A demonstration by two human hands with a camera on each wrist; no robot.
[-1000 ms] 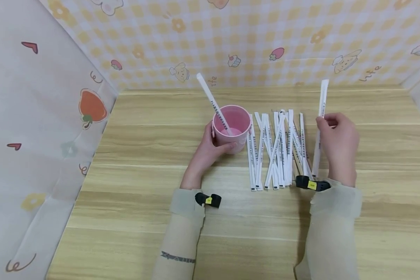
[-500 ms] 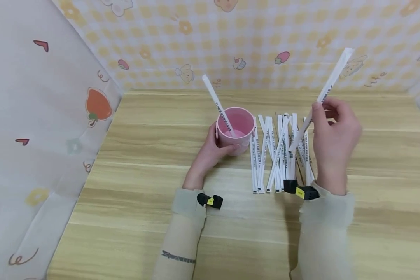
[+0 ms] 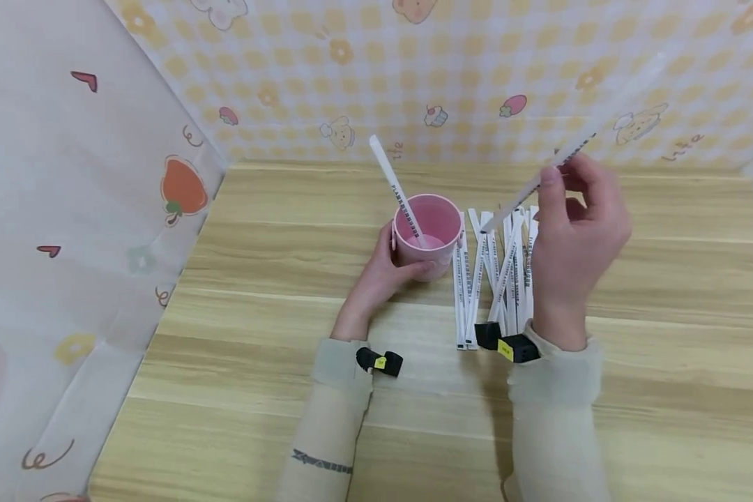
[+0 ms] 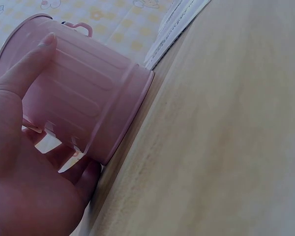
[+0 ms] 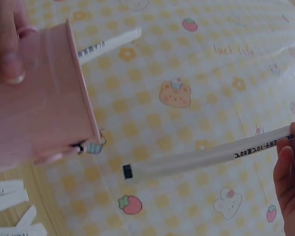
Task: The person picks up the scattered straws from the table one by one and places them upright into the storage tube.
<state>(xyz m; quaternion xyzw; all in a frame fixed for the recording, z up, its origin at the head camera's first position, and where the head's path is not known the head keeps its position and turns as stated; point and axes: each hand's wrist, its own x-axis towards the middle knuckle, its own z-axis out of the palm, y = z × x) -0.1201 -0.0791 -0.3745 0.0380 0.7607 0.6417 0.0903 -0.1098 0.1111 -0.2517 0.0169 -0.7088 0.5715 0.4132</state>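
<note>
A pink bucket [image 3: 440, 263] with small side handles stands upright on the wooden table. My left hand [image 3: 376, 280] grips its left side, thumb across the front wall and fingers around behind, as the left wrist view shows. One paper-wrapped straw [image 3: 390, 178] leans inside, its upper end sticking out past the rim. Between thumb and fingertips my right hand [image 3: 580, 233] pinches another wrapped straw [image 5: 187, 163], held slanted in the air. Its lower end, with a dark square mark, points toward the bucket, a gap away from the rim in the right wrist view.
Several wrapped straws [image 3: 475, 296] lie in a loose, partly crossed row to the right of the bucket, some hidden behind the right hand and wrist. A checked, patterned wall covering [image 3: 376, 77] rises at the table's back edge, and a white printed one [image 3: 113, 153] at the left.
My right hand has moved left and up with the straw, which has tilted so its lower end swings toward the bucket. The left hand keeps its grip; the head view has shifted slightly.
</note>
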